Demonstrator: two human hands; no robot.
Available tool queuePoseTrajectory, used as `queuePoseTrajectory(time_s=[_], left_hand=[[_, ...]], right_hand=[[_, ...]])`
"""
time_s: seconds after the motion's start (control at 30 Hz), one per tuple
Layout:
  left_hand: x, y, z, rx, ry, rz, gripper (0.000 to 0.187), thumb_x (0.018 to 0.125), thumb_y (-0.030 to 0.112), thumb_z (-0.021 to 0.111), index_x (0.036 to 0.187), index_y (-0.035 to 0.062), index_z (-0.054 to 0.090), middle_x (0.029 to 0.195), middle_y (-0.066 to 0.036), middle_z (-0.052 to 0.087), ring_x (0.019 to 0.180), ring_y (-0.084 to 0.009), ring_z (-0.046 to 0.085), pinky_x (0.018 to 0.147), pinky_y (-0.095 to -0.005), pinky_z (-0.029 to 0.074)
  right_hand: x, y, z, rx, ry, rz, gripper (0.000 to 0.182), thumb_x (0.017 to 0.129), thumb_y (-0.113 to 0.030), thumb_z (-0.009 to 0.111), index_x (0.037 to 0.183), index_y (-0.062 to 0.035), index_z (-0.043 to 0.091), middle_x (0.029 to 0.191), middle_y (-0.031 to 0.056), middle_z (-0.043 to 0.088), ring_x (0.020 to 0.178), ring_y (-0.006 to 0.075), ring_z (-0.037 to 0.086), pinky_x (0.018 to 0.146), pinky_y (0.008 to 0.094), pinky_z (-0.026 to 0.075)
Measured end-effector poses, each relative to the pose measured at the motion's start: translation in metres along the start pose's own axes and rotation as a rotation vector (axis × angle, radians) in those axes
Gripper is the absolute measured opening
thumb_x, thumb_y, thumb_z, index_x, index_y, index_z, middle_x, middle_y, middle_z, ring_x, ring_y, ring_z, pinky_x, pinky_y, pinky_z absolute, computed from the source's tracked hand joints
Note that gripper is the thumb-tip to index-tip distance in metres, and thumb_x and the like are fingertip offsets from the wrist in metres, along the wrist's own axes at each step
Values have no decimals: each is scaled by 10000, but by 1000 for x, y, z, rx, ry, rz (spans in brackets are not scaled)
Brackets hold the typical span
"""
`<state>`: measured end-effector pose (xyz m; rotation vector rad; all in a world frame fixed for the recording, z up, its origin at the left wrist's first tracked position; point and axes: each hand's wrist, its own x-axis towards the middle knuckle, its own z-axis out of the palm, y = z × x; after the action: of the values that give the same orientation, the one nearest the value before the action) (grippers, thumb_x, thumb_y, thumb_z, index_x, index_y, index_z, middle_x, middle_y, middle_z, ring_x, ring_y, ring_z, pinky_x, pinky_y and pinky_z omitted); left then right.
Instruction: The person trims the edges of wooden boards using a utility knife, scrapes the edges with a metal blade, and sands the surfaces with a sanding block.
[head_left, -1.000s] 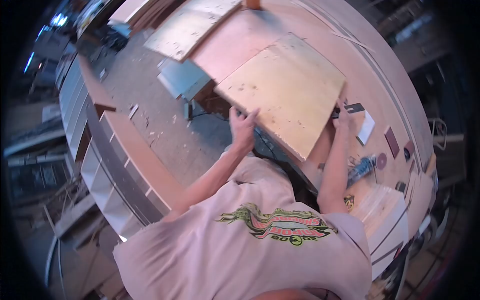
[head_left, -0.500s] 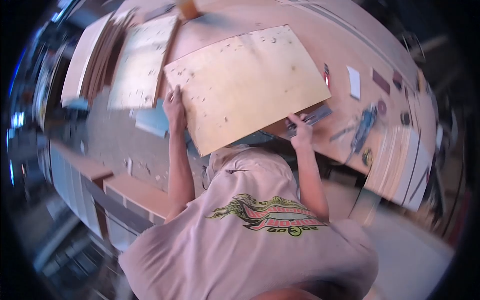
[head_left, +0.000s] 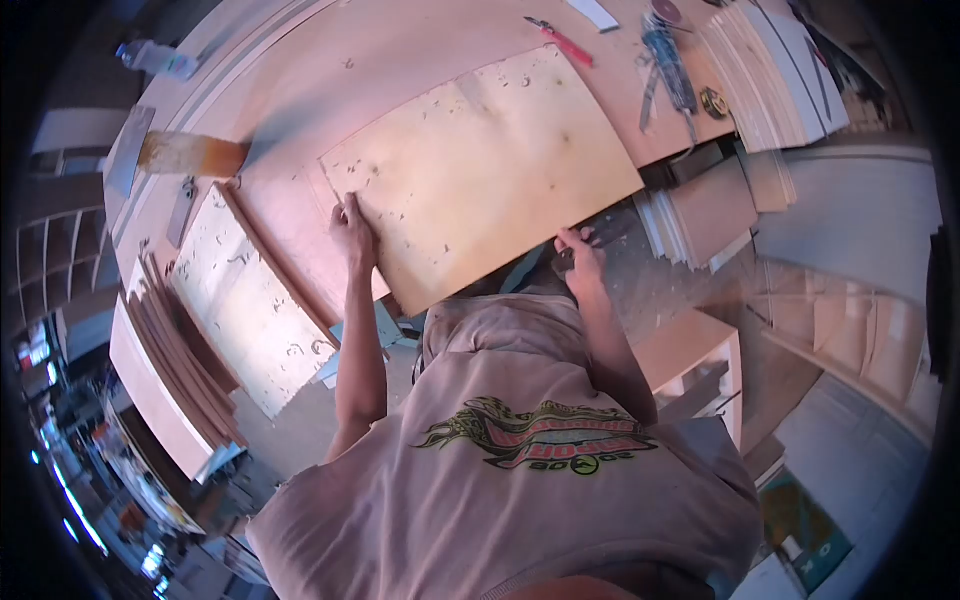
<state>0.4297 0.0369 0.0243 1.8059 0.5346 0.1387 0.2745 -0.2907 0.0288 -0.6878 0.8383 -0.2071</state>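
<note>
A pale wooden panel, speckled with chips along its left side, lies tilted in front of me over the workbench. My left hand is closed on its left edge, thumb on the top face. My right hand is closed at the panel's near edge, its fingertips right at the rim. A flat dark metal scraper sticks out of that hand to the right, faint against the dark floor. Left of the panel rests another chip-covered board.
A red-handled knife, a blue angle grinder and a tape measure lie on the bench, by a stack of strips. At left stand an amber container, a plastic bottle and stacked boards. A box-like cabinet stands right.
My view has swung to the right, so the bench and its tools sit differently around me. Both hands stay at the panel, and the scraper has become harder to see.
</note>
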Motion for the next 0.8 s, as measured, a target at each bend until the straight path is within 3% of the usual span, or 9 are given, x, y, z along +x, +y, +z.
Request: queuePoseTrajectory(time_s=[0.1, 0.17, 0.23, 0.37, 0.4, 0.47, 0.57, 0.73, 0.8], left_hand=[[20, -2, 23, 68, -110, -3, 451, 908, 416, 575, 984, -29, 596, 779, -115, 598, 748, -181, 547, 677, -337, 444], [17, 0, 29, 616, 354, 277, 570, 858, 454, 626, 1138, -33, 532, 1046, -215, 572, 924, -301, 566, 798, -415, 466], [-5, 56, 18, 581, 279, 554, 745, 825, 494, 623, 1282, -54, 406, 1266, -254, 450, 1153, -414, 445, 967, -492, 359], [1, 52, 45, 739, -554, 926, 719, 835, 514, 600, 1382, 97, 388, 1464, -206, 273, 1344, -393, 261, 1083, -485, 246], [-4, 48, 50, 757, -568, 915, 719, 835, 514, 600, 1382, 97, 388, 1464, -206, 273, 1344, -393, 261, 1083, -485, 246], [-13, 42, 58, 968, -880, 1263, 698, 864, 597, 477, 1440, 241, 310, 1511, -195, 188, 1393, -373, 175, 1126, -500, 145], [-13, 40, 60, 978, -888, 1267, 687, 866, 635, 421, 1450, 302, 279, 1522, -177, 170, 1408, -366, 125, 1129, -519, 106], [-17, 39, 62, 972, -863, 1326, 681, 869, 581, 471, 1450, 273, 293, 1516, -187, 178, 1387, -400, 167, 1113, -547, 125], [-25, 52, 63, 960, -844, 1345, 663, 858, 540, 504, 1410, 200, 368, 1459, -239, 272, 1351, -416, 243, 1097, -536, 174]], right_hand=[[17, -8, 0, -77, 123, -118, 282, 793, 25, 680, 852, -123, 448, 793, 48, 552, 740, 149, 580, 659, 284, 499], [17, -11, -16, -187, 200, -178, 228, 834, -36, 670, 862, -112, 457, 782, 67, 577, 700, 152, 587, 603, 273, 499], [2, -15, -28, -316, 254, -330, 151, 929, -159, 574, 972, -61, 467, 762, 94, 612, 610, 154, 607, 539, 269, 513], [-62, 10, 9, -549, 90, -274, 254, 971, -188, 486, 1125, -6, 396, 761, 113, 638, 512, 160, 605, 487, 270, 512], [-74, 24, 19, -498, 8, -258, 268, 970, -164, 483, 1151, -1, 373, 758, 112, 641, 496, 155, 602, 476, 261, 504], [-86, 66, 29, -469, -33, -182, 208, 942, -93, 484, 1111, 3, 409, 712, 95, 625, 479, 136, 589, 443, 250, 470], [-107, 92, 40, -645, 1, -48, 314, 935, -97, 494, 1206, 20, 387, 618, 71, 565, 460, 131, 569, 423, 265, 460], [-92, 114, 39, -441, -84, -71, 377, 947, -113, 487, 1252, 28, 315, 653, 90, 546, 402, 153, 532, 345, 293, 423], [-76, 117, 57, -435, -90, -166, 259, 969, -178, 466, 1098, 11, 344, 583, 115, 537, 408, 178, 544, 373, 306, 442]])
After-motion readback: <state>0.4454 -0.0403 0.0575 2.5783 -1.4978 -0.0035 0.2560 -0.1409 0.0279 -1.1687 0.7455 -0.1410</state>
